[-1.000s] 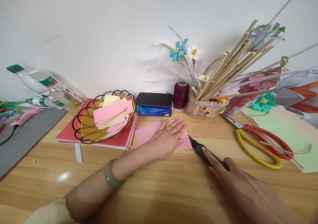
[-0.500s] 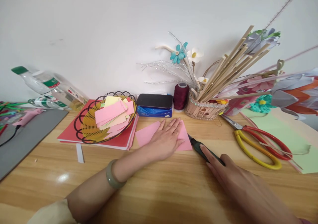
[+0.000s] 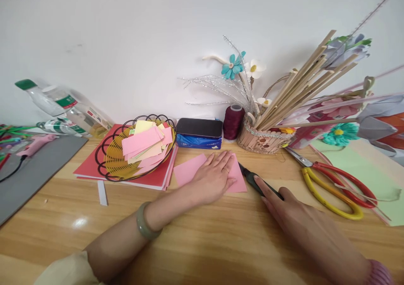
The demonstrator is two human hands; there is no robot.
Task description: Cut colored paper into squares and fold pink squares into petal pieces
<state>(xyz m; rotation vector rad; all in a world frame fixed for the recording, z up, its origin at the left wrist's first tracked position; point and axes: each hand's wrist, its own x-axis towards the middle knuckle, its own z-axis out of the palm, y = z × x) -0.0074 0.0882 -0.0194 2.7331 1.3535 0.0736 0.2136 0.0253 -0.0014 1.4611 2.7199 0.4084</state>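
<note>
A sheet of pink paper (image 3: 188,170) lies on the wooden table in front of me. My left hand (image 3: 213,177) rests flat on it, fingers stretched toward the far side, covering its middle. In my right hand (image 3: 292,211) is a dark green craft knife (image 3: 257,185), gripped with the index finger laid along the handle. Its dark blade meets the table at the paper's right edge, near the far corner.
A basket (image 3: 110,158) with cut paper slips stands left on red paper (image 3: 85,167). Behind are a phone (image 3: 199,127) on a blue packet, a thread spool (image 3: 233,123) and a container of sticks (image 3: 261,142). Large scissors (image 3: 334,188) lie right of the knife.
The knife tip has slid a little farther away from me along the paper's right edge. My left hand stays pressed on the paper. The whole view has shifted slightly.
</note>
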